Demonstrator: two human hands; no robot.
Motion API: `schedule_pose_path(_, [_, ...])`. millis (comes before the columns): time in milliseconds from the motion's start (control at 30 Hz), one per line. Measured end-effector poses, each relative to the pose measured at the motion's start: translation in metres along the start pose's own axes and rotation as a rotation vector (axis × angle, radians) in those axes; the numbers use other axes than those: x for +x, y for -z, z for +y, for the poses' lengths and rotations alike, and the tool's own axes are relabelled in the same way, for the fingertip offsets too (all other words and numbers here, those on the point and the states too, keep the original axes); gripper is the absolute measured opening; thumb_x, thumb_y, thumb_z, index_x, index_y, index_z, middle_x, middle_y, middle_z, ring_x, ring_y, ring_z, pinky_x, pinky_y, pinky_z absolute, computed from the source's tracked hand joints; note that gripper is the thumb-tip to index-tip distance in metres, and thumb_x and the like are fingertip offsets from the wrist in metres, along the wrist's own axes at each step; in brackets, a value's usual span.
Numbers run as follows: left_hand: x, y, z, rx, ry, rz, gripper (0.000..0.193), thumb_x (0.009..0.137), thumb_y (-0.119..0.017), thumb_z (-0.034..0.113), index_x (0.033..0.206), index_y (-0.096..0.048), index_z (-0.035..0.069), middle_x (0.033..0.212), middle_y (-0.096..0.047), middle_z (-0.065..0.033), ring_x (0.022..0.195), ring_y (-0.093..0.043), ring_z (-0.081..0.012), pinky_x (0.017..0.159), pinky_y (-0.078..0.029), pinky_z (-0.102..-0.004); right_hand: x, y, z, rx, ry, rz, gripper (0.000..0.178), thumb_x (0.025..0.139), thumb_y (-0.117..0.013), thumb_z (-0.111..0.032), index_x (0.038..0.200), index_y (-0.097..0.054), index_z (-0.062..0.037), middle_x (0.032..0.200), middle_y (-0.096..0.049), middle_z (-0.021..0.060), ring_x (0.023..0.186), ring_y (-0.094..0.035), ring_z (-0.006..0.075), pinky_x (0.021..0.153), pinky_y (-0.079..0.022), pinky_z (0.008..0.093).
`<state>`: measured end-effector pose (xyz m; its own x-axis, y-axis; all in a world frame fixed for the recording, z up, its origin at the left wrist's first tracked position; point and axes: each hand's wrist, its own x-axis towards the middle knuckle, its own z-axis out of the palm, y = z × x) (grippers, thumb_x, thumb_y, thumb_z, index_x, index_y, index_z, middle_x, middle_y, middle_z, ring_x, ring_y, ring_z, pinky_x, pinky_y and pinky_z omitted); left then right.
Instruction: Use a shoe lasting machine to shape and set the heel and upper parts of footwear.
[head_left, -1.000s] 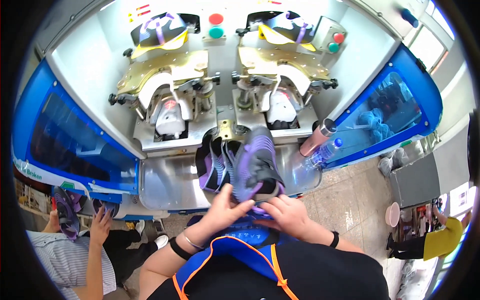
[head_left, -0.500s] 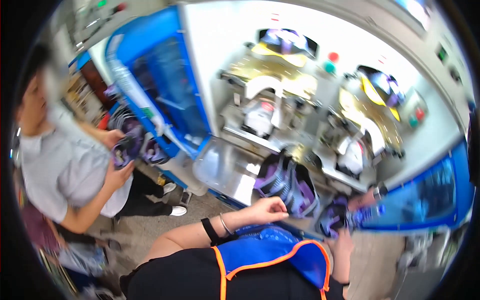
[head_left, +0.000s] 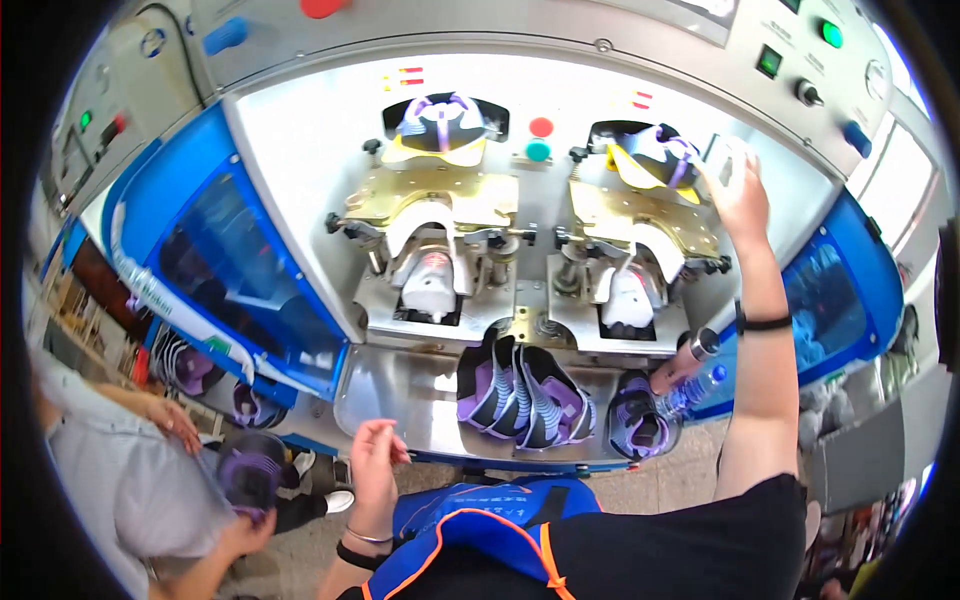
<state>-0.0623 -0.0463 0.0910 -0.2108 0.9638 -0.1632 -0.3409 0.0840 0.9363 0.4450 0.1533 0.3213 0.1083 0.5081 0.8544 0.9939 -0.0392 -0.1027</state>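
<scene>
My right hand (head_left: 740, 200) is raised at the right side of the lit machine, its fingers spread and slightly blurred. It is beside a purple and black shoe upper (head_left: 662, 158) on the right station's yellow holder (head_left: 640, 175); contact cannot be made out. Low in front of the tray, my left hand (head_left: 374, 458) has its fingers curled, with nothing visible in them. Several nested purple and black shoe uppers (head_left: 522, 392) stand in the metal tray (head_left: 390, 385). A single shoe upper (head_left: 637, 420) lies at its right end. Another shoe upper (head_left: 440, 125) sits on the left station.
White shoe lasts (head_left: 430, 285) stand below brass-coloured plates (head_left: 480, 195). Red and green buttons (head_left: 539, 140) are between the stations. A pink flask (head_left: 685, 362) and a clear bottle (head_left: 692, 392) lie by the tray. Blue doors (head_left: 230, 270) flank it. At left, a co-worker (head_left: 130, 480) handles an upper.
My right hand has gone from the upper at the tray's right end up to the machine's right side. My left hand has moved left, away from the nested uppers. The view has turned.
</scene>
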Motion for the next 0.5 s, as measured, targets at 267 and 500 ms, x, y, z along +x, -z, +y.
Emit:
schedule_pose_path(267, [0.041, -0.035, -0.018, 0.165, 0.229, -0.482, 0.010, 0.096, -0.060, 0.012, 0.103, -0.060, 0.004, 0.079, -0.064, -0.0035, 0.065, -0.059, -0.0075, 0.059, -0.049, -0.0205, 0.005, -0.043, 0.018, 0.265, -0.210, -0.398, 0.054, 0.079, -0.076, -0.044, 0.112, -0.061, -0.0047, 0.092, -0.068, 0.0122, 0.082, -0.065, 0.0257, 0.072, -0.051, 0.0369])
schedule_pose_path(500, [0.061, -0.101, -0.047, 0.070, 0.313, -0.857, 0.017, 0.096, -0.061, 0.014, 0.106, -0.060, 0.001, 0.082, -0.066, -0.0071, 0.069, -0.064, -0.0121, 0.063, -0.053, -0.0233, -0.171, 0.042, -0.085, 0.268, -0.161, -0.164, 0.027, 0.082, -0.074, -0.021, 0.097, -0.059, -0.0042, 0.091, -0.060, 0.0156, 0.084, -0.061, 0.0387, 0.072, -0.049, 0.0416])
